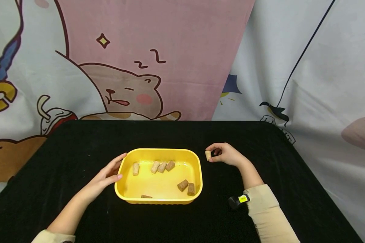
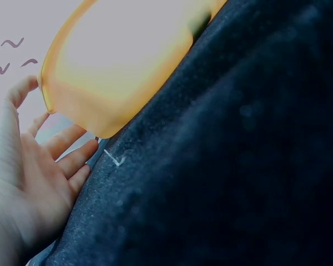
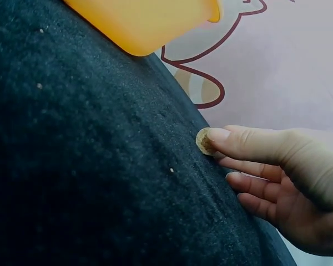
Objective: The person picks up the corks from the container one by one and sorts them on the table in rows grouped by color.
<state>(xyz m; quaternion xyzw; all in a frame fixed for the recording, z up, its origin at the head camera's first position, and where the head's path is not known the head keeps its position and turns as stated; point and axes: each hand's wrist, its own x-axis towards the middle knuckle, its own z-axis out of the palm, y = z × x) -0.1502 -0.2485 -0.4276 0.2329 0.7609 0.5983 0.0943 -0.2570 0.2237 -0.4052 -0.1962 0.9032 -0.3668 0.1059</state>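
A yellow plastic basin stands on the black cloth, with several corks lying in it, some pale and some browner. My left hand holds the basin's left end, thumb on the rim and fingers along the outer wall; the left wrist view shows its palm facing the basin. To the right of the basin, my right hand pinches a pale cork between thumb and fingers. In the right wrist view, the round end of that cork shows beside the thumb tip.
Black cloth covers the table. One cork is partly hidden behind the basin's near rim. A black device with a yellow label is by the right sleeve. Behind the table hangs a printed curtain with cartoon animals.
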